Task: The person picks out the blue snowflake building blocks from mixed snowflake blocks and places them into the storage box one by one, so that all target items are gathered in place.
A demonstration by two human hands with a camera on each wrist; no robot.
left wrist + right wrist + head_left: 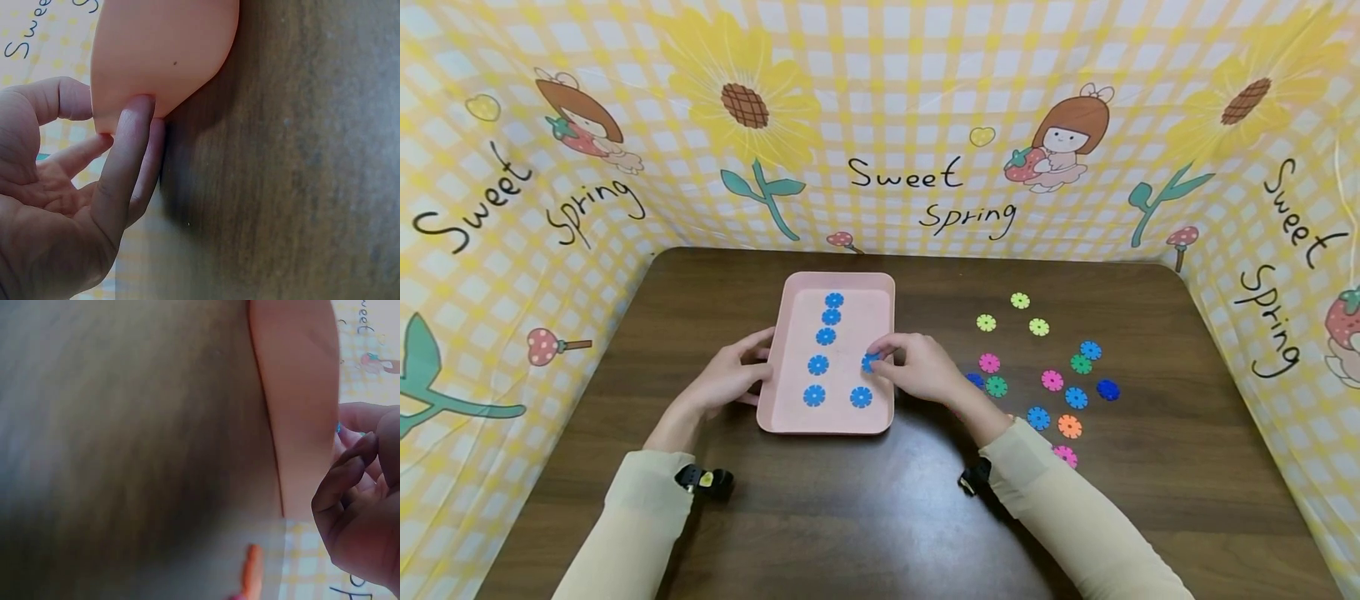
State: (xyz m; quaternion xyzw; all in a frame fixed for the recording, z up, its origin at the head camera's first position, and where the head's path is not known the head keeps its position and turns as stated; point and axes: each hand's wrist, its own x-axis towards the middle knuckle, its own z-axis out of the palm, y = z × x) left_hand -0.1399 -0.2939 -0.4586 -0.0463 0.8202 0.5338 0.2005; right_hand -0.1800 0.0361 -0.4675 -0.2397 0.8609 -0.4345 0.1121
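A pink tray (797,417) lies on the table, with several blue notched discs (817,364) in a column at its left side. Another blue notched disc (861,397) lies at the tray's lower right. Just above that one, my right hand (921,367) pinches a blue notched disc (869,362) between thumb and fingers; only a sliver of it shows in the right wrist view. My left hand (726,375) holds the tray's left wall, and in the left wrist view its fingertips (134,115) touch the outer side of the tray (169,50).
Right of the tray, loose notched discs are scattered: yellow-green (1019,301), pink (1052,380), green (1081,363), orange (1070,427), light blue (1077,397) and dark blue (1108,390). A checked cloth (895,100) surrounds the brown table (820,508) at the back and sides.
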